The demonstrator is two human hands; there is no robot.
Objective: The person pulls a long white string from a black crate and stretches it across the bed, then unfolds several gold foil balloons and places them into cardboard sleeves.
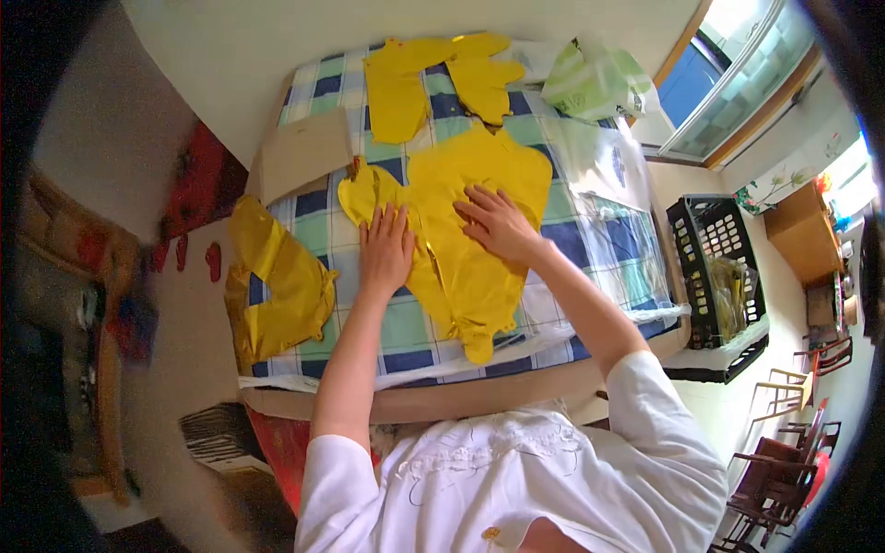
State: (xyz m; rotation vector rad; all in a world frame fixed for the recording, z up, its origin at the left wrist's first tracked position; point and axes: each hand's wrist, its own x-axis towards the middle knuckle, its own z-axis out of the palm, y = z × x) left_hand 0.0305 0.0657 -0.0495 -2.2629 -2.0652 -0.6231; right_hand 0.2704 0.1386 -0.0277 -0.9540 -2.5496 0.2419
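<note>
A large, shiny yellow foil balloon [484, 170], flat and without air, lies on the checked cloth in front of me. My left hand [385, 249] presses on its left part, palm down with the fingers stretched out. Farther right, my right hand [498, 224] rests on the balloon's middle, fingers spread. A crease runs down the foil between my hands, and a narrow tab sticks out at its near end. Neither hand grips anything.
More flat yellow foil [396, 97] lies at the far end, and a folded gold foil piece [286, 286] at the left. A cardboard piece [307, 152], a green-white plastic bag [599, 81] and clear plastic [604, 170] share the checked cloth [581, 323]. A black crate [687, 267] stands right.
</note>
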